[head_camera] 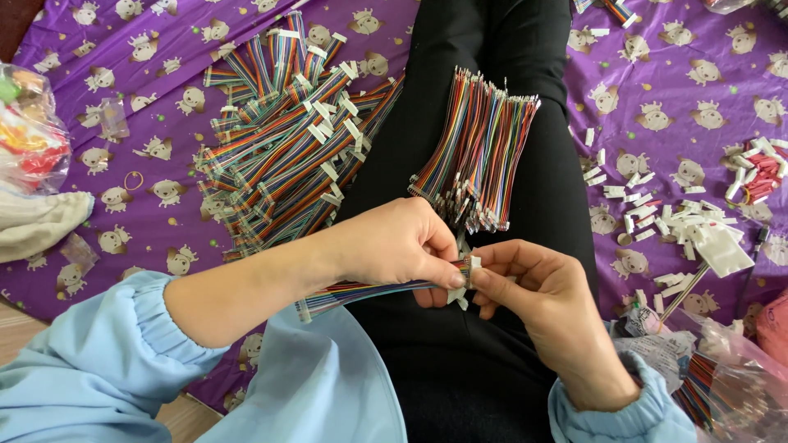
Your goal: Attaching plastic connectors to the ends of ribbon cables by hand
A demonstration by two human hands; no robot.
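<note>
A rainbow ribbon cable (369, 291) is pinched near its end by the left hand (398, 246); a white connector (469, 267) is pinched against it by the right hand (533, 303).

Packages only, all placed rel. to the purple cartoon-print sheet (673, 98). At the sheet's left edge, upper part: a clear plastic bag (29, 123), crumpled, w/ red, yellow and green contents showing through; can't tell what they are. Just right of it, on the sheet: a small clear flat pouch (113, 117), looks near-empty. Lower on the sheet's left side: another small clear pouch (80, 250), flat, rectangular. At the sheet's bottom right corner: a large crinkled clear bag (726, 377), w/ multicolour striped wire bundles inside, partly cut off by the frame edge. No labels, signs or screens seen.
</note>
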